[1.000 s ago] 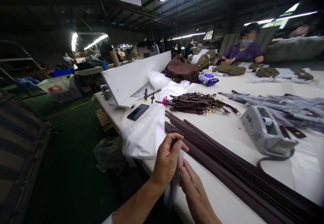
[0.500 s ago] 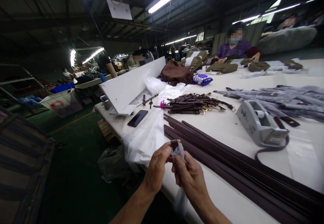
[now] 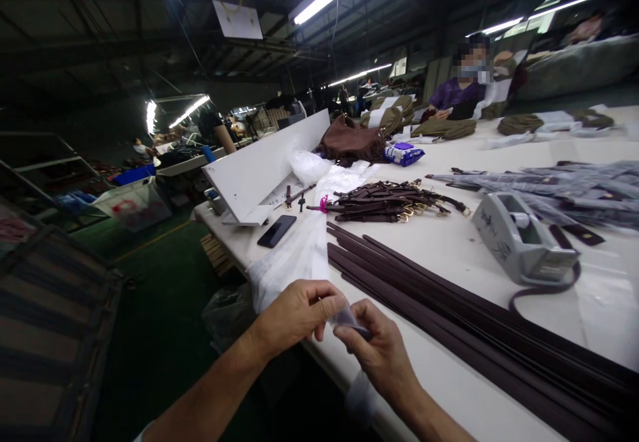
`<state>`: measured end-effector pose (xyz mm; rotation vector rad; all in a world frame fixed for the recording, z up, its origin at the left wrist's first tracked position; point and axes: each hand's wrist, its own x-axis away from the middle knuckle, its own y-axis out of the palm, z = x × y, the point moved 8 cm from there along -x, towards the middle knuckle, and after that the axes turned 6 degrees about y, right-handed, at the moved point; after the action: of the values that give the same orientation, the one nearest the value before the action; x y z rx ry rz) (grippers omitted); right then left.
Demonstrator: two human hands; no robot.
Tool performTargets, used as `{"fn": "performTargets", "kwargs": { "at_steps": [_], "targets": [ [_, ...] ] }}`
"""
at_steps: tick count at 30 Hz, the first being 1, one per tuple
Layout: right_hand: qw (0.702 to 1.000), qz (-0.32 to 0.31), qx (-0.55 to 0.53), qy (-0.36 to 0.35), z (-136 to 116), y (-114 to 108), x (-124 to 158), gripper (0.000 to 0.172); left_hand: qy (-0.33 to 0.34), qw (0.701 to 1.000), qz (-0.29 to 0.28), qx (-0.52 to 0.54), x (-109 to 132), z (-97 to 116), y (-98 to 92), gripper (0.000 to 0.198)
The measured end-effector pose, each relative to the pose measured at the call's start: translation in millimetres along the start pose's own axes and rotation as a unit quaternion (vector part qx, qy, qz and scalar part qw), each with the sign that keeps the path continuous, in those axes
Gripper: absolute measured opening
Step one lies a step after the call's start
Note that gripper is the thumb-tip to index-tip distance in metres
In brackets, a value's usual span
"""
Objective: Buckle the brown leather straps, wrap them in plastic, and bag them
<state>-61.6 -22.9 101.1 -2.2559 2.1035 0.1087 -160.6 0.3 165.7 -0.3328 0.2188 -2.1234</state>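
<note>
Over the table's near edge, my left hand (image 3: 302, 312) pinches the edge of a translucent plastic sleeve (image 3: 345, 317). My right hand (image 3: 380, 345) is closed on the same sleeve, around a dark strip inside it that looks like a strap end. Fingers hide most of that strip, and more plastic hangs below my right hand. Just beyond my hands, long dark brown straps (image 3: 429, 295) lie side by side. Left of them, a stack of white plastic sleeves (image 3: 294, 262) drapes over the table edge.
A grey tape dispenser (image 3: 524, 242) stands right of a bundle of buckled straps (image 3: 389, 200). Plastic-wrapped straps (image 3: 564, 189) lie farther right. A phone (image 3: 277, 231), a white board (image 3: 269, 169) and a brown bag (image 3: 352, 138) are at the left and back. A co-worker (image 3: 462, 86) handles an olive bag opposite.
My left hand has turned and now covers the brown strap end that showed above the plastic. The co-worker has lifted an olive item. The view has shifted slightly.
</note>
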Motion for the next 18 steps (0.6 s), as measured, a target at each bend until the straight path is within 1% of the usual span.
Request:
{"fn": "performTargets", "kwargs": {
  "at_steps": [2,4,6,7,9,10,11,12,13,14,16,17,18],
  "targets": [
    [1.0,-0.023,0.009,-0.009,2.5,4.2,2.9,0.033,0.008,0.998,0.022,-0.054,2.7,4.5,-6.6,0.031],
    [0.999,-0.043,0.021,-0.008,8.2,7.7,7.4,0.032,0.015,0.996,0.067,-0.058,5.4,5.5,-18.9,0.031],
    [0.998,-0.057,0.035,0.002,15.6,10.9,11.8,0.033,0.005,0.992,0.11,-0.059,8.7,1.2,-32.8,0.035],
    [0.997,-0.064,0.041,0.006,18.9,12.7,13.5,0.033,-0.001,0.991,0.123,-0.061,10.1,-0.9,-38.5,0.038],
    [0.996,-0.078,0.046,0.01,23.8,17.8,15.8,0.035,-0.007,0.99,0.128,-0.059,11.9,-1.6,-45.7,0.041],
    [0.995,-0.087,0.048,0.008,25.2,21.0,16.5,0.035,-0.007,0.991,0.119,-0.06,12.0,-0.1,-46.7,0.042],
    [0.994,-0.097,0.051,0.003,26.1,24.7,17.2,0.035,-0.01,0.993,0.101,-0.067,11.8,1.6,-45.8,0.045],
    [0.993,-0.106,0.053,-0.003,26.3,28.0,17.9,0.035,-0.026,0.994,0.067,-0.081,11.4,1.2,-42.2,0.047],
    [0.992,-0.114,0.056,-0.009,26.1,30.8,18.7,0.035,-0.059,0.993,0.015,-0.098,11.9,-2.8,-35.8,0.049],
    [0.991,-0.119,0.06,-0.016,25.5,32.5,19.5,0.034,-0.105,0.987,-0.052,-0.112,14.7,-10.4,-27.8,0.05],
    [0.988,-0.13,0.075,-0.028,23.1,32.8,20.9,0.034,-0.201,0.957,-0.178,-0.106,28.7,-29.5,-13.9,0.048],
    [0.986,-0.137,0.084,-0.035,21.1,31.6,21.1,0.033,-0.237,0.944,-0.216,-0.083,37.5,-37.2,-9.9,0.046],
    [0.984,-0.146,0.094,-0.045,18.6,29.9,20.9,0.032,-0.258,0.936,-0.234,-0.049,45.7,-42.2,-7.4,0.044]
  ]
}}
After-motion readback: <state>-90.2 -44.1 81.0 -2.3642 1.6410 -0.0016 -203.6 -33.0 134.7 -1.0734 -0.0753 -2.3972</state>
